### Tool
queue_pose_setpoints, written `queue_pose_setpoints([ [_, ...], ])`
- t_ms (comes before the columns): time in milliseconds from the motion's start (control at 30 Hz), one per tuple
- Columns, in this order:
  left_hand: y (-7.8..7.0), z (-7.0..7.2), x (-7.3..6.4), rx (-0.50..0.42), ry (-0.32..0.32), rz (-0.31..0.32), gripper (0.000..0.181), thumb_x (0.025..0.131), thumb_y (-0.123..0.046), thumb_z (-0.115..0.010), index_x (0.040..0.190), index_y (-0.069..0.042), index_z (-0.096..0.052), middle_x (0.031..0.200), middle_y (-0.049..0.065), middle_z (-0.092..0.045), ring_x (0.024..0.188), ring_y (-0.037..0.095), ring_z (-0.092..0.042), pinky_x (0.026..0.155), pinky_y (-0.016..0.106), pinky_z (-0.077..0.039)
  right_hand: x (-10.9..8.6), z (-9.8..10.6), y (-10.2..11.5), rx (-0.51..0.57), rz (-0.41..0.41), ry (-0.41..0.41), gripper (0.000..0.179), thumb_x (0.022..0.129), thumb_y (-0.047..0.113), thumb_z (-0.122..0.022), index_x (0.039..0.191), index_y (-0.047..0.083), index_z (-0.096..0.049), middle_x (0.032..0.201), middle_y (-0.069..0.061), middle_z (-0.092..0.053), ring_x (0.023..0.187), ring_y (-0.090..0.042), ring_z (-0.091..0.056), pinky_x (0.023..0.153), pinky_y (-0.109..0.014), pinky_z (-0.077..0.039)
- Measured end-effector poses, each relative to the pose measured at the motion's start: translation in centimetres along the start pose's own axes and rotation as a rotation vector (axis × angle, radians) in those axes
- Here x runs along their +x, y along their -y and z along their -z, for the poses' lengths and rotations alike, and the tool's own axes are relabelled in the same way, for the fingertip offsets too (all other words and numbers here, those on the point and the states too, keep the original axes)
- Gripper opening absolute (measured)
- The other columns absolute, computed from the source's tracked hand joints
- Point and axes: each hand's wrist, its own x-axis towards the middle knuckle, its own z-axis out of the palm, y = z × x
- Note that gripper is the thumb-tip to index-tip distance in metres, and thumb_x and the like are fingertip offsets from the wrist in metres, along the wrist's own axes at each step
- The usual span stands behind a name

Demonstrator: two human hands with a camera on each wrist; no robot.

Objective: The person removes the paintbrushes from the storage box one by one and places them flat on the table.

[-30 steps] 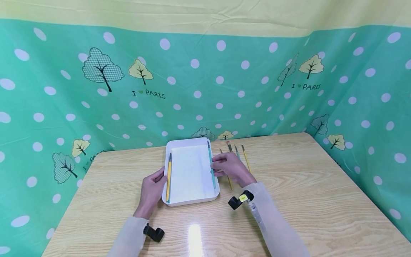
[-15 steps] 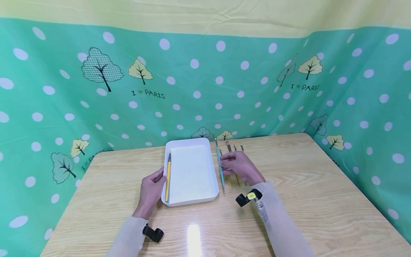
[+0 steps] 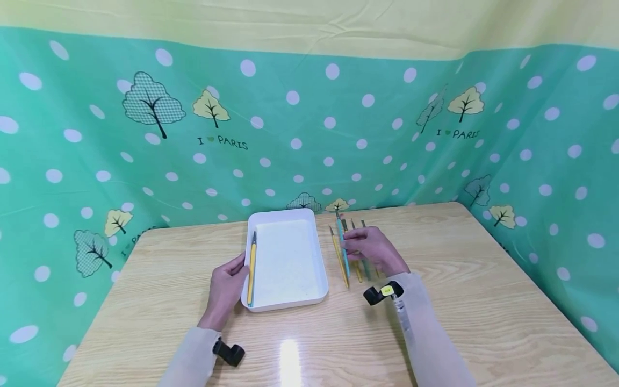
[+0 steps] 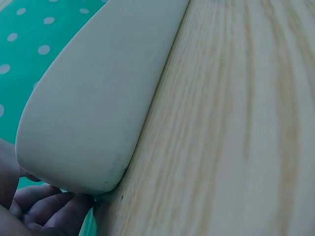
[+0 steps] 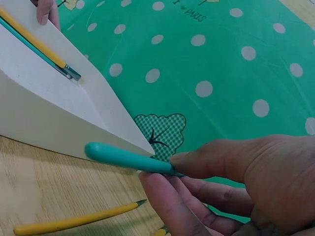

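My right hand (image 3: 376, 250) pinches a teal paintbrush (image 3: 345, 263) between thumb and fingers, to the right of the white tray. In the right wrist view the rounded handle end of this paintbrush (image 5: 123, 157) points toward the tray wall. My left hand (image 3: 226, 285) grips the left side of the white tray (image 3: 287, 269), its fingers against the outer wall (image 4: 93, 98). Along the tray's left inner side lie a yellow paintbrush (image 5: 37, 37) and a thinner teal one (image 5: 28, 45), side by side.
Several more paintbrushes lie on the wooden table (image 3: 483, 301) right of the tray, the nearest a yellow-handled one (image 3: 339, 257); my right hand partly covers the others. A green dotted curtain (image 3: 271, 161) hangs right behind the table's far edge.
My right hand has carried the teal paintbrush from over the tray's right side rightward, above the brushes on the table. The left hand keeps its grip on the tray.
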Motion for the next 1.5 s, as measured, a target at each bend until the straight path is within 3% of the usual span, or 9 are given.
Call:
queue_pose_setpoints([
  [500, 0.2, -0.2, 0.2, 0.001, -0.004, 0.011, 0.049, 0.103, -0.019, -0.052, 0.152, -0.017, -0.046, 0.158, 0.010, -0.047, 0.148, 0.027, -0.044, 0.120, 0.042, -0.043, 0.1, 2.4, -1.1, 0.001, 0.021, -0.005, 0.042, 0.097, 0.007, -0.067, 0.135, -0.006, -0.059, 0.129, -0.027, -0.064, 0.090, -0.017, -0.071, 0.085, -0.029, -0.065],
  [733, 0.3, -0.1, 0.2, 0.006, -0.002, 0.002, 0.050, 0.103, -0.019, -0.052, 0.152, -0.016, -0.046, 0.159, 0.008, -0.046, 0.149, 0.026, -0.043, 0.121, 0.042, -0.041, 0.3, 3.5, -1.6, 0.010, 0.022, -0.012, 0.043, 0.098, 0.008, -0.066, 0.136, -0.008, -0.057, 0.132, -0.031, -0.062, 0.093, -0.018, -0.073, 0.091, -0.035, -0.064],
  [1000, 0.2, -0.1, 0.1, 0.002, 0.000, 0.001, 0.049, 0.104, -0.019, -0.052, 0.153, -0.017, -0.045, 0.159, 0.008, -0.046, 0.149, 0.027, -0.043, 0.121, 0.043, -0.042, 0.3, 4.5, -2.0, -0.004, 0.006, -0.045, 0.042, 0.097, 0.008, -0.067, 0.135, -0.007, -0.058, 0.124, -0.025, -0.067, 0.089, -0.017, -0.073, 0.088, -0.034, -0.065],
  [1267, 0.2, -0.1, 0.1, -0.003, -0.005, -0.010, 0.049, 0.104, -0.020, -0.052, 0.152, -0.018, -0.046, 0.159, 0.007, -0.047, 0.148, 0.025, -0.044, 0.121, 0.042, -0.042, 0.2, 5.4, -2.3, 0.001, -0.008, -0.070, 0.043, 0.097, 0.007, -0.066, 0.136, -0.009, -0.057, 0.132, -0.030, -0.062, 0.091, -0.016, -0.072, 0.084, -0.028, -0.065],
  [1500, 0.2, -0.1, 0.1, -0.001, -0.009, -0.008, 0.048, 0.104, -0.021, -0.053, 0.152, -0.018, -0.046, 0.158, 0.007, -0.047, 0.148, 0.025, -0.044, 0.121, 0.042, -0.042, 0.2, 6.6, -2.8, -0.004, -0.024, -0.097, 0.044, 0.097, 0.010, -0.068, 0.136, -0.008, -0.058, 0.123, -0.022, -0.069, 0.086, -0.011, -0.072, 0.086, -0.029, -0.065],
])
